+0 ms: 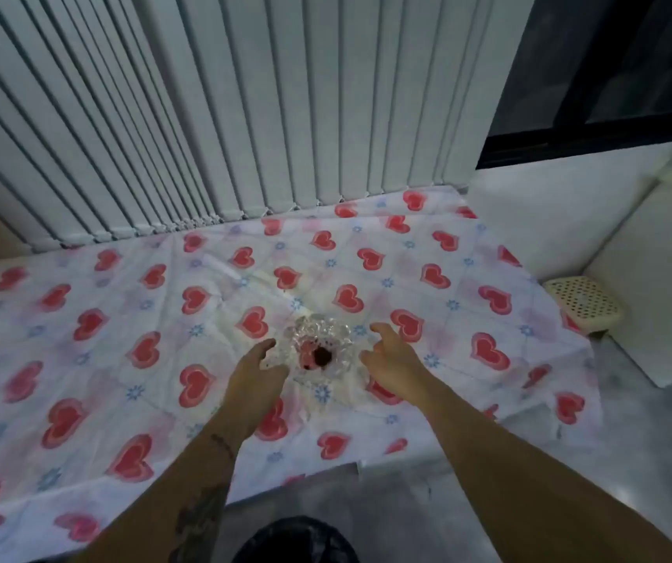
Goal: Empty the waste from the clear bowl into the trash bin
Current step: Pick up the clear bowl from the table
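- Sitting on the heart-print cloth (131,302) that covers the worktop, the clear bowl (318,351) holds dark and pink waste at its middle, ready to be lifted.
- Both hands flank it with fingers spread wide and empty: the left hand (255,365) is at its rim, possibly touching; the right hand (393,355) is just beside.
- A two-sided grip likely suits slippery, faceted glass.
- The trash bin (295,540) waits below, by the worktop's near edge, for a short carry.

I see the clear bowl (318,351) upright between both sets of spread fingers (265,347), dark reddish waste (318,356) inside; the black-lined trash bin (295,540) sits well behind my wrists.
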Demonstrator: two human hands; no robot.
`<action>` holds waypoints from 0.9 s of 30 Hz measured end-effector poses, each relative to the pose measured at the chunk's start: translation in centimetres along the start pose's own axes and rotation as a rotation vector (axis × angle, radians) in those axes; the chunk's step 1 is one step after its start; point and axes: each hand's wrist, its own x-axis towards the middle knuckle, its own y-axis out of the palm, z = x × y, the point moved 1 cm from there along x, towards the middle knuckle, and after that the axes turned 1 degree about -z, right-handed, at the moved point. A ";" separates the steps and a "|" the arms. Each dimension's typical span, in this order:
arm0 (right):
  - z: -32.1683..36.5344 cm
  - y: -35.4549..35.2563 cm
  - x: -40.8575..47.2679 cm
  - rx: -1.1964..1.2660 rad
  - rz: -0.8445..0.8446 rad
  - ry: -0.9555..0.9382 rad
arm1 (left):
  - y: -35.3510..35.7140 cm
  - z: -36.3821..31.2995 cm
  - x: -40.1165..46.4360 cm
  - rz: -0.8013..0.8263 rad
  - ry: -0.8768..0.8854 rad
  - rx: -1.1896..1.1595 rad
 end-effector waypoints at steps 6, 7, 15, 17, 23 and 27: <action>0.0 3.4 3.3 -0.016 0.005 -0.066 | 3.1 -0.2 1.9 -0.080 0.009 -0.071; 0.1 3.8 3.7 -0.034 0.004 -0.069 | 3.4 -0.3 2.0 -0.105 0.017 -0.075; 0.0 5.3 5.5 -0.227 -0.039 -0.101 | 4.5 -0.3 3.8 -0.227 -0.040 -0.080; -0.2 5.2 5.0 -0.221 -0.035 -0.115 | 4.6 -0.1 3.4 -0.226 -0.045 -0.047; -0.1 3.9 0.1 -0.126 -0.019 -0.116 | 3.8 0.1 0.5 -0.211 -0.052 -0.006; -0.2 5.3 -4.3 0.005 0.007 -0.107 | 2.3 0.7 -2.9 -0.202 -0.034 0.038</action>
